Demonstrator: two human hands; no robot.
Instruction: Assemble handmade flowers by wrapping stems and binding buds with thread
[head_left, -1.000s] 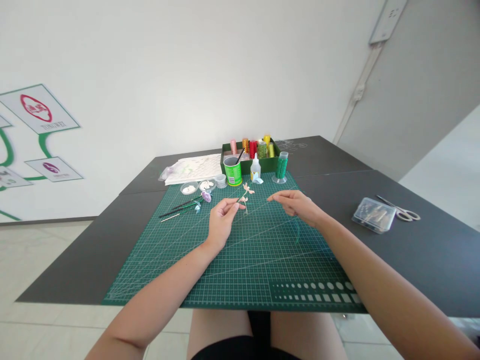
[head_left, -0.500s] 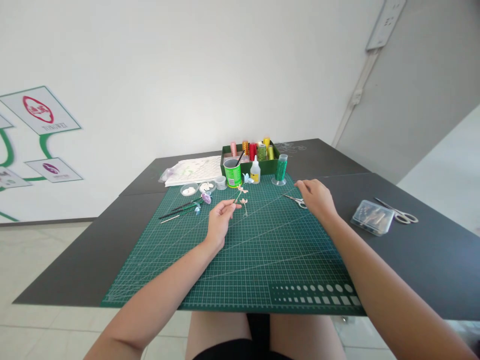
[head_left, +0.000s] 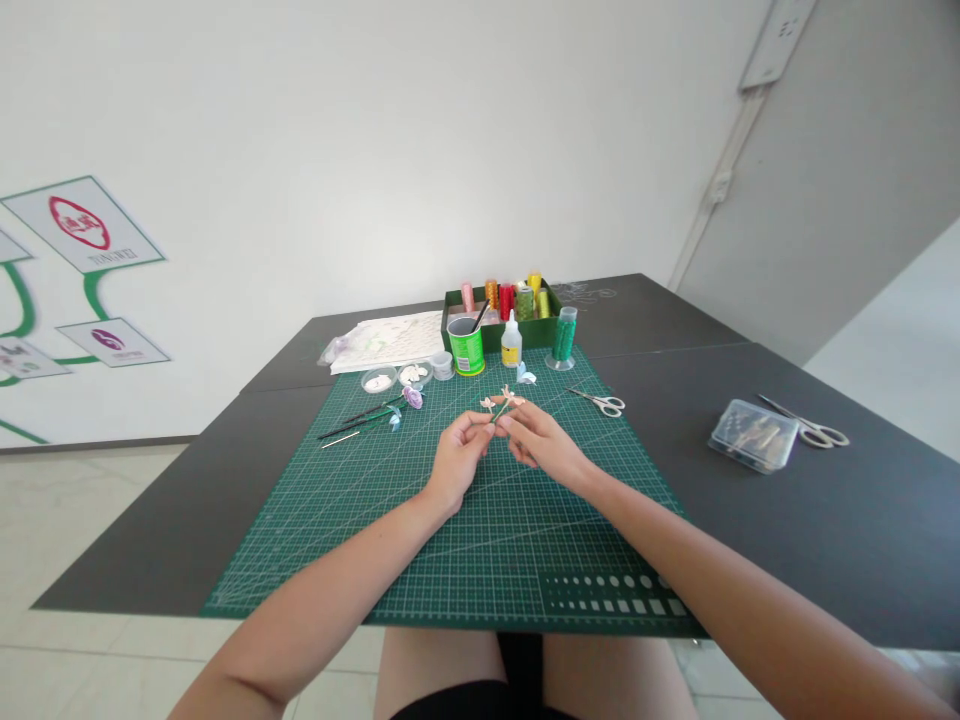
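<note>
Flower sprig (head_left: 501, 408) held over the cutting mat (head_left: 465, 560), between the two hands and nearest their fingertips. The left hand (head_left: 456, 460) has thumb and fingers pinched together on the lower part of the stem; the blossoms project beyond its fingertips, away from the wearer. The right hand (head_left: 544, 440) meets the sprig from the other side, its thumb and forefinger curled about the stem just below the right-hand blossom; whether these fingers grip it or merely touch it cannot be told. The sprig is small and slender, with a thin green stem and two pale, pinkish-white blossoms with narrow petals, set side by side; finer detail is too small to resolve. Beyond the right hand lie a pale blue flower (head_left: 526, 374) and, farther right, open scissors (head_left: 604, 404).
</note>
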